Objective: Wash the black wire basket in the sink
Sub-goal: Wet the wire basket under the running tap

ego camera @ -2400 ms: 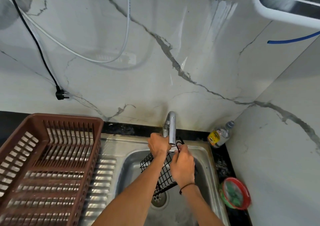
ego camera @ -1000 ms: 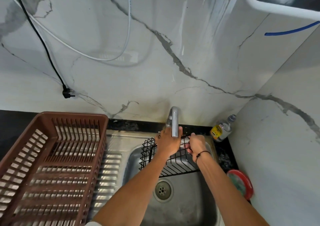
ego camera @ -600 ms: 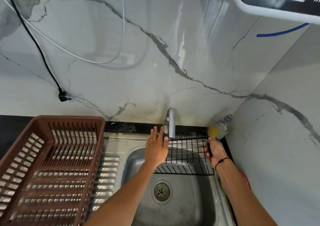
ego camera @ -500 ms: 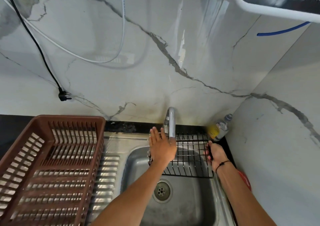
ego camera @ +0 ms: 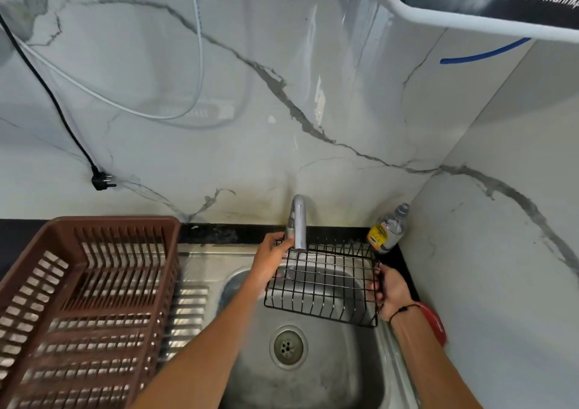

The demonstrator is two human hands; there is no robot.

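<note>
two hands grip the black wire basket between them: left hand beside the tap, right hand near a bottle.

This is a home kitchen, at the washing-up corner. A stainless steel sink with a round drain sits in a black stone desk, with a curved chrome tap at 12 o'clock of the basin. At 9 o'clock a brown slotted plastic dish-drying crate rests on the ribbed steel draining board. White marble-look wall panels with grey veins back the sink. At 2 o'clock a small clear bottle with a yellow label stands in the corner. A black power cord with a plug hangs at 10 o'clock.
</note>
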